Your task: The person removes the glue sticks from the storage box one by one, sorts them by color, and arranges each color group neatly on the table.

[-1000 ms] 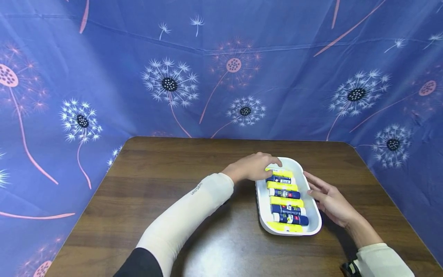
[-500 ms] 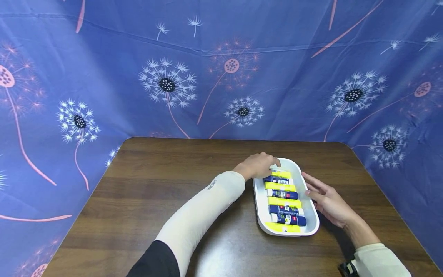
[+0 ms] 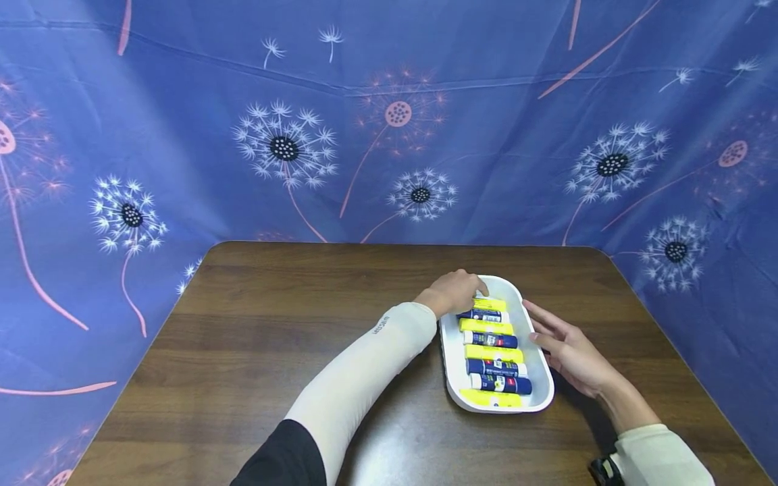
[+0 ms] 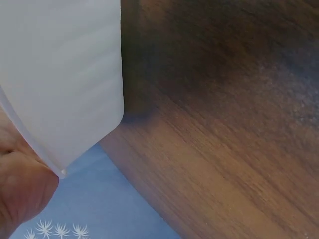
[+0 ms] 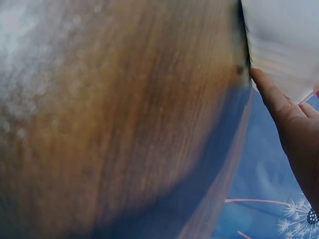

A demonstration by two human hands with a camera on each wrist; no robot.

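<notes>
A white tray (image 3: 537,378) lies on the table with several dark blue glue sticks (image 3: 500,384) and several yellow stick-shaped pieces (image 3: 489,398) in a row, set crosswise. Over its far left rim reaches my left hand (image 3: 456,291), fingers bent down into the far end beside the last yellow piece (image 3: 489,304). Its thumb and most fingertips are hidden, so a grip cannot be made out. Along the right outer wall my right hand (image 3: 574,354) touches the tray with extended fingers and thumb. The right wrist view shows a straight digit (image 5: 269,92) against that wall.
The brown wooden table (image 3: 292,290) has rounded far corners. Behind and beside it hangs a blue cloth (image 3: 365,135) with dandelion prints. A pale sleeve (image 3: 365,364) covers my left forearm.
My left hand and forearm have shifted slightly right relative to the tray, the hand covering more of its far left corner. My right hand stays at the tray's right wall.
</notes>
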